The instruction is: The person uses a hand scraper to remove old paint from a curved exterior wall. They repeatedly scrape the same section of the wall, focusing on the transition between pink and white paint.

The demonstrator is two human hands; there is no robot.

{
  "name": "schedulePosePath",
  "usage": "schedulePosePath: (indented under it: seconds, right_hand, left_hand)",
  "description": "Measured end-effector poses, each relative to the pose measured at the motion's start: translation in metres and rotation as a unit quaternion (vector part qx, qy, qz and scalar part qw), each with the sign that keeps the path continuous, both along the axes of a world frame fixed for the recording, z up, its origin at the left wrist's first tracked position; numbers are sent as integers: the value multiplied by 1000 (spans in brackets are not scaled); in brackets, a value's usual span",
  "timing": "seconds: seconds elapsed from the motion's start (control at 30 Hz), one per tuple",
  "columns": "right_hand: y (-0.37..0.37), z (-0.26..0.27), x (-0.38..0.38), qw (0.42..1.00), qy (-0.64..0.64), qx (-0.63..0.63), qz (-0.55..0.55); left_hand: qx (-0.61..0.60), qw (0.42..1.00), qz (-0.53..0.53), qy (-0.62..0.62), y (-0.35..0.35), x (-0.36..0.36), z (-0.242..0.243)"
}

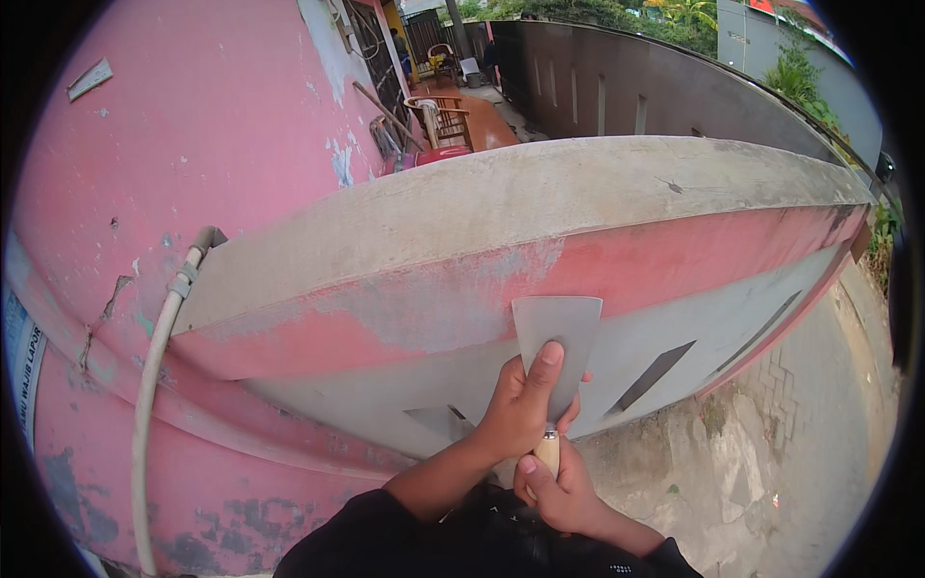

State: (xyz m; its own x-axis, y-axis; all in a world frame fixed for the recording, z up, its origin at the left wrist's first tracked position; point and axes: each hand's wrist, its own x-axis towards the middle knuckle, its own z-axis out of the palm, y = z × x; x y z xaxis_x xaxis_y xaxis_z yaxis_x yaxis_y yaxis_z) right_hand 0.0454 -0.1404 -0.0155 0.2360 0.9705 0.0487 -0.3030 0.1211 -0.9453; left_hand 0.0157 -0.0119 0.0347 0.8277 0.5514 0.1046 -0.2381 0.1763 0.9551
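Observation:
Both my hands hold a scraper with a wide metal blade (558,318) and a pale wooden handle (548,452). My left hand (522,401) clasps the lower blade, thumb flat on its face and fingertips round the far edge. Below it, my right hand (566,491) is closed around the handle. The blade points up in front of the low wall's red-pink painted band (665,249); whether its edge touches the wall I cannot tell. Left of the blade, part of the band shows a patchy grey surface (433,307) where pink paint is absent.
The wall has a bare concrete top (506,191) and a grey lower face with slots (654,376). A pipe (148,404) runs down the peeling pink house wall (195,108) at left. Beyond are wooden chairs (449,119); rough concrete ground (686,469) lies at lower right.

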Motion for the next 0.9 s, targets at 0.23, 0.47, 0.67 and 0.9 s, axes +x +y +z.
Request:
schedulePosePath:
  seconds: [0.23,0.47,0.67,0.9]
  right_hand:
    - [2,4,-1,1000,8,5,-8]
    - [-7,0,-1,999,11,-41,7]
    - [-9,-2,-4,999,-19,-41,-5]
    - [-7,-9,-7,999,-3,-42,-11]
  left_hand:
    - [-2,1000,-27,12,1,-5,-9]
    - [-23,999,-20,24,-5,-6,-14]
    - [-36,999,-5,21,-9,-6,-13]
    - [-56,998,2,12,-10,-9,-20]
